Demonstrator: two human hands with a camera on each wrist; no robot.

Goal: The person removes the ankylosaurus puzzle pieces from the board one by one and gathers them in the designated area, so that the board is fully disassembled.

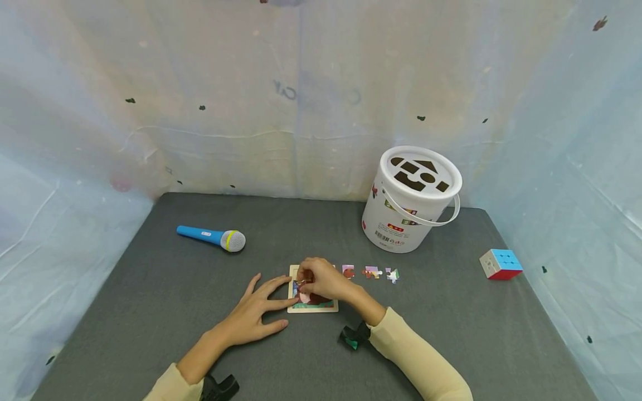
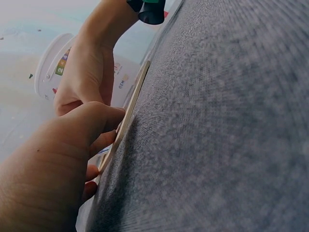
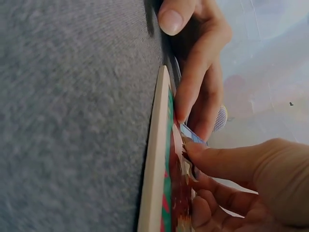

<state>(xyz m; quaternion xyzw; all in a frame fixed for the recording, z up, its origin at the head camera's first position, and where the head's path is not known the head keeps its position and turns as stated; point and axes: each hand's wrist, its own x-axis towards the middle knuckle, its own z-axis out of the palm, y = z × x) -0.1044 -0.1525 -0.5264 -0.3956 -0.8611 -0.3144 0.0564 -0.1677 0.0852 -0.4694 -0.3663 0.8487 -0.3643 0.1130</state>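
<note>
A small jigsaw puzzle in a pale wooden frame (image 1: 313, 311) lies flat on the grey table, its picture in brown, pink and green. My right hand (image 1: 326, 279) is over the puzzle and pinches a puzzle piece (image 3: 194, 171) between thumb and fingers, right at the picture's surface. Most of that piece is hidden by the fingers. My left hand (image 1: 253, 316) lies spread at the frame's left side, with fingertips on its left edge and one finger reaching onto the picture. Three loose puzzle pieces, a purple-and-brown one (image 1: 348, 271), a wider one (image 1: 372, 272) and a green-and-white one (image 1: 393, 275), lie in a row right of the frame.
Behind the loose pieces stands a white bucket (image 1: 396, 223) with shape holes in its lid and a handle. A blue toy microphone (image 1: 203, 233) lies at the back left. Far right is a puzzle cube (image 1: 501, 264). Pale sheeting (image 1: 241, 111) surrounds the table.
</note>
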